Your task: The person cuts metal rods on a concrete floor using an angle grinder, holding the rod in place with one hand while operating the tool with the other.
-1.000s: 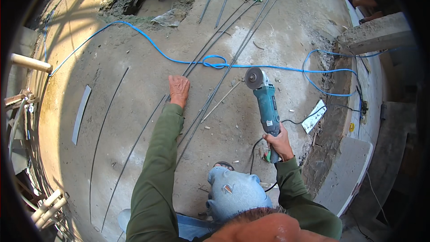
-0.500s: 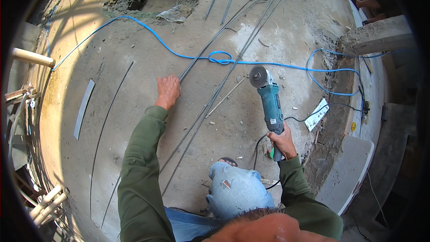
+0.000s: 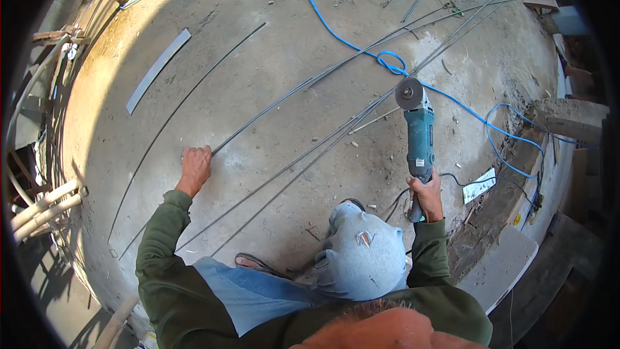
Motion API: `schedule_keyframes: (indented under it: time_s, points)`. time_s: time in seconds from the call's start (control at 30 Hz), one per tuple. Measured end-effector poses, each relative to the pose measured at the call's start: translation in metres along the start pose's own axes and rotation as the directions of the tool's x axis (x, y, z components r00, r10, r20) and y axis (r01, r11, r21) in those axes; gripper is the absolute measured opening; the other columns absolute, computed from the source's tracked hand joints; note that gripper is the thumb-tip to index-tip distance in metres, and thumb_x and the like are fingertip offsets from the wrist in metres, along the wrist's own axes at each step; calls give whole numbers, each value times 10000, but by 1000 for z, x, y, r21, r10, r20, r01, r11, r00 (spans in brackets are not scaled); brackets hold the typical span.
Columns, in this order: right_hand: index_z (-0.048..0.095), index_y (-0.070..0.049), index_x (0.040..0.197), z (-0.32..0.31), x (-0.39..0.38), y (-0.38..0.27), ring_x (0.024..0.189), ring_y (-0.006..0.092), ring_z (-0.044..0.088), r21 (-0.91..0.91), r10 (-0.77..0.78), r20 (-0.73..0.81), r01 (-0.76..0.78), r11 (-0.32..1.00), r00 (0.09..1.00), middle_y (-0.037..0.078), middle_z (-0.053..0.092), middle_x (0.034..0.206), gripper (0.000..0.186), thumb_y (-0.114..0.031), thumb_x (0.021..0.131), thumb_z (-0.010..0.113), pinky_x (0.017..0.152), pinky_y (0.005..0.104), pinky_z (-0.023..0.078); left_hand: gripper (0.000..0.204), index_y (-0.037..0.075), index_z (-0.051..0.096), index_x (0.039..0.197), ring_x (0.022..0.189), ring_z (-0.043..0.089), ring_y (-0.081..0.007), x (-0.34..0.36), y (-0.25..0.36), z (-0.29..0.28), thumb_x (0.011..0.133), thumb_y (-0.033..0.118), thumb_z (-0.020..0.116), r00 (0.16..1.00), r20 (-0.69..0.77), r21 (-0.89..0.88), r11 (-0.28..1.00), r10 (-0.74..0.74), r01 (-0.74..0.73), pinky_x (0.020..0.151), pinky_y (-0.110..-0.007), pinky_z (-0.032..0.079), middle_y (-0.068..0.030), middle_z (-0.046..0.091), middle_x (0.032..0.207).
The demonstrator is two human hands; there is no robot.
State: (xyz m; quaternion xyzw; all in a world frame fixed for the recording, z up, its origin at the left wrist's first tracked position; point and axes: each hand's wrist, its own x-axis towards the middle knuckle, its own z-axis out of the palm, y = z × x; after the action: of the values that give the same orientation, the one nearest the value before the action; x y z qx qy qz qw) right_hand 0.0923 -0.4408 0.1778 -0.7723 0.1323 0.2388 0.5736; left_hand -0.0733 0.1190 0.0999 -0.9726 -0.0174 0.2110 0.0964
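My left hand [image 3: 197, 169] is down on the concrete floor, fingers closed on a long thin steel rod [image 3: 258, 115] that runs diagonally up to the right. Its fingertips are partly hidden. My right hand [image 3: 426, 195] grips the handle of a teal angle grinder [image 3: 419, 139], which points away from me with its disc [image 3: 408, 94] upward in the picture, above other loose rods [image 3: 323, 143]. A separate thin rod [image 3: 187, 97] and a flat grey strip [image 3: 158, 71] lie left of my left hand. A black cord trails near the grinder.
A blue hose [image 3: 352, 45] with a loop crosses the floor. Bamboo poles [image 3: 48, 213] line the left edge. A broken concrete edge [image 3: 481, 239] and a concrete beam [image 3: 568, 119] run along the right. A white board piece [image 3: 479, 186] lies beside them. My sandalled foot [image 3: 252, 260] is below.
My left hand has moved left and down along the rod. The view has turned, shifting the floor rightward. The grinder, still in my right hand, now sits further right in the picture.
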Motion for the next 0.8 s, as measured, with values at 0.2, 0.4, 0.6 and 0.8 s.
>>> schedule_keyframes:
  time_s: [0.2, 0.4, 0.6, 0.8]
  points:
    - [522, -35, 1093, 26, 1, -3, 490, 83, 501, -68, -23, 69, 28, 997, 997, 3, 552, 713, 399, -98, 747, 710, 452, 241, 420, 122, 109, 608, 946, 819, 671, -219, -134, -87, 96, 833, 103, 561, 916, 274, 211, 947, -294, 241, 815, -380, 429, -82, 687, 832]
    - [521, -35, 1073, 55, 4, -8, 482, 91, 509, -120, -70, 163, 90, 989, 984, 2, 547, 685, 384, -124, 757, 720, 455, 241, 424, 294, 106, 609, 1048, 911, 663, -252, -224, -136, 138, 765, 163, 665, 755, 367, 270, 839, -543, 472, 795, -410, 479, -104, 654, 985]
    - [501, -36, 1102, 76, -7, -14, 499, 97, 517, -90, -108, 256, 135, 987, 960, 15, 547, 728, 408, -121, 772, 724, 455, 251, 425, 380, 65, 571, 1121, 984, 575, -361, -106, -48, 75, 770, 177, 665, 993, -76, -444, 895, -93, 50, 825, -468, 470, -152, 579, 1033]
    - [512, -34, 1104, 77, -3, 1, 468, 120, 493, -279, -119, 267, 195, 940, 956, 26, 520, 625, 408, -186, 784, 714, 451, 275, 374, 308, 57, 538, 1131, 1058, 559, -326, -27, 51, 87, 837, 129, 592, 933, -216, -544, 829, -289, 131, 910, -438, 452, -136, 551, 1113]
